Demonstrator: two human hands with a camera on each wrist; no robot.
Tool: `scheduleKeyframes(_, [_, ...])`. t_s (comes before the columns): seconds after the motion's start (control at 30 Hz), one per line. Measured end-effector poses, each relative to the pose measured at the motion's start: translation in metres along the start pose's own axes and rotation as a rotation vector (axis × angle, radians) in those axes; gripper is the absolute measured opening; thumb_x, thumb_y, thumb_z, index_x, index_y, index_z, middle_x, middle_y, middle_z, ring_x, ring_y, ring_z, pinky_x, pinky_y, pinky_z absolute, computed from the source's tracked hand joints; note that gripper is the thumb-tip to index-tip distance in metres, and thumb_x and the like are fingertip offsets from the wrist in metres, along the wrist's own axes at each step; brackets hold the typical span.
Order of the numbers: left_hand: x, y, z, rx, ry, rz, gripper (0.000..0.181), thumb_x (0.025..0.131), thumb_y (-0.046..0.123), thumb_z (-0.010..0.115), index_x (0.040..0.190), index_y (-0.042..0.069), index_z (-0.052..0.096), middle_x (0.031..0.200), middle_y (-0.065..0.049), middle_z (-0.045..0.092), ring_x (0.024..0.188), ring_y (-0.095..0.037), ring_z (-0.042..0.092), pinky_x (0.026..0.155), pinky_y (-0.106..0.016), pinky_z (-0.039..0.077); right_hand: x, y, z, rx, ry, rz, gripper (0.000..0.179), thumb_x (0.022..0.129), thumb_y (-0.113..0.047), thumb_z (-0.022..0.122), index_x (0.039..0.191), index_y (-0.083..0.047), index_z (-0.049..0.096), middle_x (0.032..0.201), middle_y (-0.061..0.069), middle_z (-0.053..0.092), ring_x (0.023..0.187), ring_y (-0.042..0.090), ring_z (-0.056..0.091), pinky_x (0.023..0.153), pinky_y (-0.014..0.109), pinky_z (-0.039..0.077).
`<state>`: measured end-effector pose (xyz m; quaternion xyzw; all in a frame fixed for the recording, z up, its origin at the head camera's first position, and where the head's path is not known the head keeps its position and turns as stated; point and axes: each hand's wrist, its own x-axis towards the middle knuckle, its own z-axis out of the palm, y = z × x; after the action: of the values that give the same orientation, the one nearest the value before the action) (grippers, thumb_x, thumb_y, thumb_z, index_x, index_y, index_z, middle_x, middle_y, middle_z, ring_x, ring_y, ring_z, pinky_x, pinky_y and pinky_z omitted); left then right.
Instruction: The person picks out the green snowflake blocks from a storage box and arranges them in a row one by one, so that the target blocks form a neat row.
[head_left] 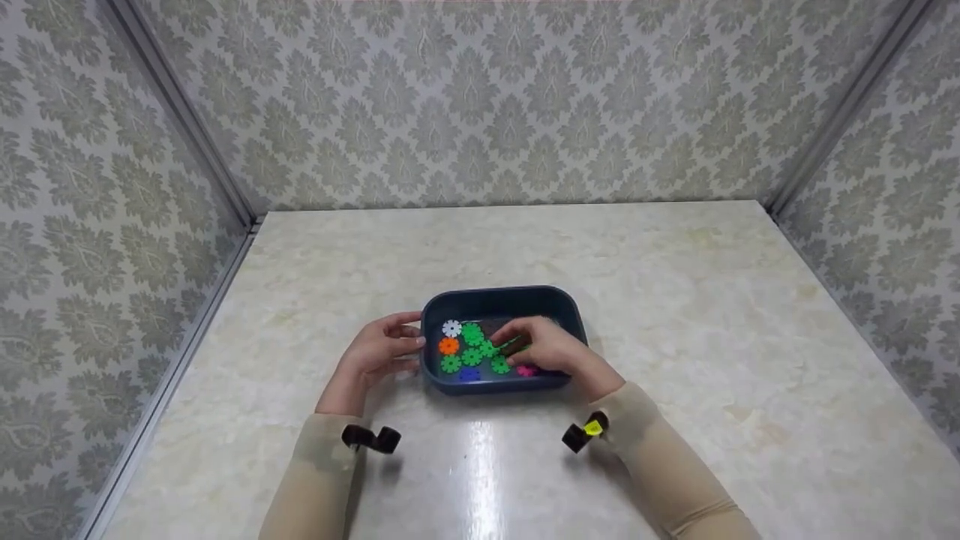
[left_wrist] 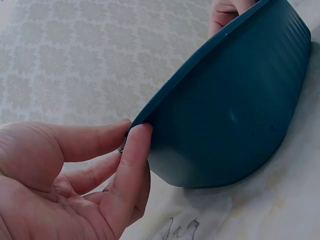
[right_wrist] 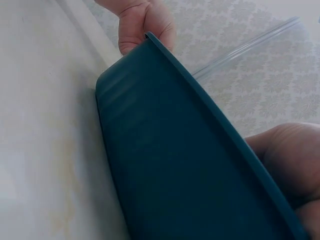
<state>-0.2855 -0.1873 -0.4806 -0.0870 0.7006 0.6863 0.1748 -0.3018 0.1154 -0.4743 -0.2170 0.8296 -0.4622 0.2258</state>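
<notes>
A dark blue-green plastic tub (head_left: pixel 501 386) stands on the table in front of me, holding flat, notched plastic discs. Several green discs (head_left: pixel 471 356) lie together, with a white disc (head_left: pixel 451 328) and an orange disc (head_left: pixel 448 346) along the left side. A blue disc (head_left: pixel 469 373) and a pink disc (head_left: pixel 526 370) lie near the front wall. My left hand (head_left: pixel 379 351) holds the tub's left end, its fingertips at the rim in the left wrist view. My right hand (head_left: pixel 551 345) reaches inside, thumb and fingers apart over the green discs. The tub wall hides its fingertips in the right wrist view.
The pale marbled table (head_left: pixel 675 300) spreads out around the tub. Patterned wall panels (head_left: pixel 472 105) rise behind it and at both sides. A small black camera mount (head_left: pixel 371 439) sits on the left wrist, and another mount (head_left: pixel 585 431) on the right.
</notes>
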Motion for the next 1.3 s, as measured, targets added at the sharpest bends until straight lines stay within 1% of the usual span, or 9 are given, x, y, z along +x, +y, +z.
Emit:
scheduleKeyframes(0.13, [0.000, 0.000, 0.000, -0.007, -0.004, 0.006, 0.059, 0.095, -0.001, 0.069, 0.150, 0.009, 0.051, 0.110, -0.006, 0.060, 0.086, -0.014, 0.063, 0.068, -0.026, 0.061, 0.002, -0.002, 0.002, -0.089, -0.002, 0.010, 0.036, 0.090, 0.005, 0.072, 0.125, -0.005, 0.072, 0.126, 0.013, 0.072, 0.117, 0.029, 0.069, 0.102, 0.042, 0.057])
scheduleKeyframes(0.23, [0.000, 0.000, 0.000, -0.011, 0.001, 0.001, 0.060, 0.095, -0.002, 0.069, 0.150, 0.009, 0.051, 0.109, -0.006, 0.060, 0.086, -0.014, 0.063, 0.068, -0.026, 0.061, 0.004, -0.003, 0.005, -0.157, 0.008, 0.004, 0.033, 0.089, 0.006, 0.073, 0.120, -0.005, 0.075, 0.120, 0.013, 0.074, 0.113, 0.028, 0.070, 0.101, 0.043, 0.057])
scheduleKeyframes(0.37, [0.000, 0.001, 0.000, -0.014, 0.001, -0.006, 0.060, 0.094, -0.002, 0.070, 0.150, 0.010, 0.051, 0.109, -0.006, 0.060, 0.085, -0.014, 0.064, 0.068, -0.027, 0.061, 0.009, -0.003, 0.010, -0.239, 0.025, -0.004, 0.029, 0.085, 0.006, 0.076, 0.111, -0.006, 0.076, 0.110, 0.012, 0.075, 0.103, 0.024, 0.070, 0.095, 0.042, 0.058])
scheduleKeyframes(0.53, [0.000, 0.000, -0.001, -0.007, 0.000, -0.002, 0.060, 0.095, -0.001, 0.070, 0.151, 0.009, 0.050, 0.109, -0.006, 0.061, 0.084, -0.013, 0.065, 0.067, -0.027, 0.061, 0.012, -0.003, 0.014, -0.332, 0.037, -0.017, 0.026, 0.080, 0.004, 0.080, 0.102, -0.009, 0.075, 0.100, 0.008, 0.073, 0.089, 0.017, 0.064, 0.085, 0.038, 0.058])
scheduleKeyframes(0.7, [-0.001, 0.000, 0.000, -0.019, -0.011, 0.012, 0.061, 0.095, -0.002, 0.069, 0.151, 0.007, 0.049, 0.106, -0.005, 0.061, 0.082, -0.014, 0.064, 0.065, -0.026, 0.060, 0.015, -0.003, 0.015, -0.429, 0.033, -0.073, 0.026, 0.076, 0.002, 0.083, 0.099, -0.008, 0.075, 0.096, 0.009, 0.072, 0.084, 0.016, 0.061, 0.078, 0.035, 0.055])
scheduleKeyframes(0.93, [0.000, 0.000, 0.000, -0.022, -0.013, 0.018, 0.061, 0.095, -0.001, 0.069, 0.151, 0.007, 0.048, 0.105, -0.004, 0.060, 0.084, -0.013, 0.063, 0.065, -0.027, 0.060, 0.013, -0.005, 0.014, -0.486, 0.056, -0.067, 0.028, 0.077, 0.000, 0.085, 0.103, -0.008, 0.076, 0.097, 0.009, 0.069, 0.086, 0.019, 0.060, 0.079, 0.038, 0.054])
scheduleKeyframes(1.03, [0.000, 0.000, 0.000, -0.024, -0.017, 0.016, 0.061, 0.095, -0.001, 0.069, 0.151, 0.007, 0.048, 0.105, -0.005, 0.061, 0.084, -0.013, 0.064, 0.066, -0.027, 0.060, 0.012, -0.004, 0.013, -0.504, 0.069, -0.076, 0.027, 0.076, -0.002, 0.086, 0.101, -0.008, 0.077, 0.096, 0.010, 0.068, 0.087, 0.021, 0.061, 0.081, 0.039, 0.055])
scheduleKeyframes(1.17, [0.000, 0.000, 0.000, -0.019, -0.019, 0.010, 0.062, 0.095, 0.000, 0.070, 0.152, 0.007, 0.048, 0.106, -0.005, 0.061, 0.084, -0.014, 0.064, 0.066, -0.027, 0.061, 0.011, -0.003, 0.011, -0.488, 0.063, -0.082, 0.024, 0.078, -0.002, 0.085, 0.100, -0.009, 0.077, 0.098, 0.010, 0.073, 0.091, 0.023, 0.066, 0.084, 0.041, 0.057])
scheduleKeyframes(1.3, [-0.001, 0.001, 0.000, -0.015, -0.017, 0.005, 0.061, 0.095, 0.000, 0.070, 0.152, 0.008, 0.048, 0.107, -0.006, 0.061, 0.085, -0.014, 0.064, 0.067, -0.027, 0.061, 0.009, -0.004, 0.007, -0.473, 0.060, -0.092, 0.019, 0.082, -0.001, 0.080, 0.098, -0.012, 0.078, 0.096, 0.008, 0.075, 0.088, 0.020, 0.067, 0.083, 0.041, 0.057])
